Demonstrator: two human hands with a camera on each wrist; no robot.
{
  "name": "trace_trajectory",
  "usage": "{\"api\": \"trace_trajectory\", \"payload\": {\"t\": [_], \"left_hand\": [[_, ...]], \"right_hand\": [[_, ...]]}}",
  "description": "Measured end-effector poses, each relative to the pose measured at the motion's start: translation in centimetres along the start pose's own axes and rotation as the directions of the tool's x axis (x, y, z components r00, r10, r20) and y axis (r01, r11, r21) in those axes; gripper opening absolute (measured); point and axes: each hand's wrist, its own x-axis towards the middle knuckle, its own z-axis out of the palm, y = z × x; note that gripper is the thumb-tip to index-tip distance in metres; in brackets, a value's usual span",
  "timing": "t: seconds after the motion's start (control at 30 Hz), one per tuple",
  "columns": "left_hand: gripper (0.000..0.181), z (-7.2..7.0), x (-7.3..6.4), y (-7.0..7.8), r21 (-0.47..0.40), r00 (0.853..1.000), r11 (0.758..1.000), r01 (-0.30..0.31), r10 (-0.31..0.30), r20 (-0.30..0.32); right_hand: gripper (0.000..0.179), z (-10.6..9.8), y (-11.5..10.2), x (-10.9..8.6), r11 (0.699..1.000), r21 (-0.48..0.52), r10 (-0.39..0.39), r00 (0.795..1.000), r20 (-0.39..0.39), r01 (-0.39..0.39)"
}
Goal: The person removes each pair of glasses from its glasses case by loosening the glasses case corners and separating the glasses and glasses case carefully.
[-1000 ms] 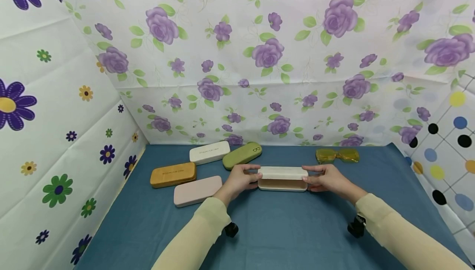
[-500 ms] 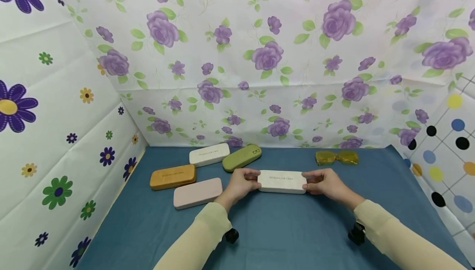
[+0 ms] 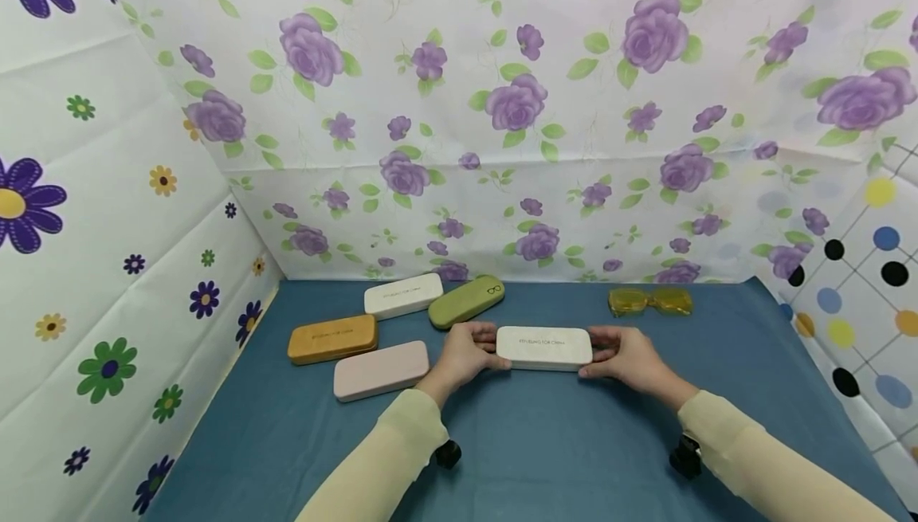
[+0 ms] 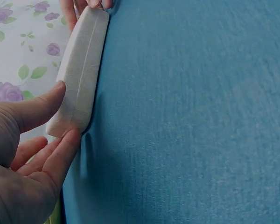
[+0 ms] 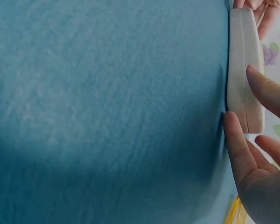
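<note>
A speckled white glasses case (image 3: 545, 349) lies closed on the blue cloth, its printed lid facing up. My left hand (image 3: 464, 353) holds its left end, and my right hand (image 3: 631, 359) holds the right end. In the left wrist view the left thumb (image 4: 56, 95) lies along the side of the case while the fingertips touch its end. The right wrist view shows the right thumb (image 5: 257, 79) against the case, with a fingertip at the lower corner. A thin seam runs along the case (image 5: 242, 56), with lid and base together.
To the left lie an orange case (image 3: 333, 339), a pink case (image 3: 382, 370), another white case (image 3: 404, 296) and a green case (image 3: 467, 301). Yellow-tinted glasses (image 3: 650, 301) rest at the back right. A flowered cloth wall (image 3: 459, 211) stands behind.
The white case was open toward me a second ago; its lid has come down and it is now closed. Both thumbs have moved to the front edge, the hands still at its ends.
</note>
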Motion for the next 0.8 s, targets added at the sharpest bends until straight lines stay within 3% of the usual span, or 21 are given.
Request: {"api": "trace_trajectory", "payload": {"t": [0.33, 0.8], "left_hand": [[0.071, 0.0, 0.3, -0.5, 0.039, 0.999, 0.998, -0.051, 0.051, 0.002], [0.068, 0.4, 1.1, -0.5, 0.057, 0.998, 0.997, -0.058, 0.060, -0.034]], "right_hand": [[0.083, 0.5, 0.4, 0.4, 0.999, -0.020, -0.027, 0.999, -0.033, 0.026], [0.082, 0.3, 0.9, 0.8, 0.997, -0.052, -0.059, 0.996, -0.061, 0.056]]}}
